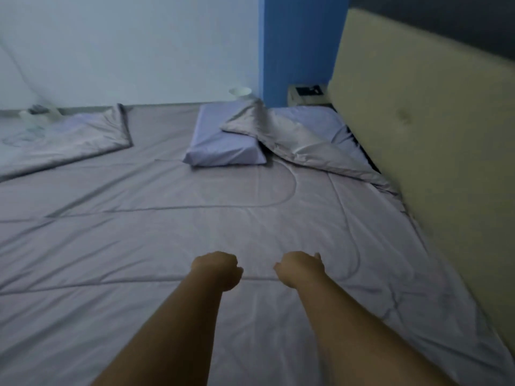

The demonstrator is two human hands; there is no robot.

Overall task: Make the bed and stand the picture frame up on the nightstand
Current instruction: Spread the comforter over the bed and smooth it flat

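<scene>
Left grip (217,270) and right grip (299,270) curl onto the quilt (250,204) short of the pillow (223,140); hold unclear. Best smoothed outward, evenly.

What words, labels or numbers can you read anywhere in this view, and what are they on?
No text can be read anywhere in this view.
Small beige box with a dark panel by the blue wall: marks on the panel are too blurred to read.
White round cup, grey quilt, cream padded headboard: no print visible.
</scene>
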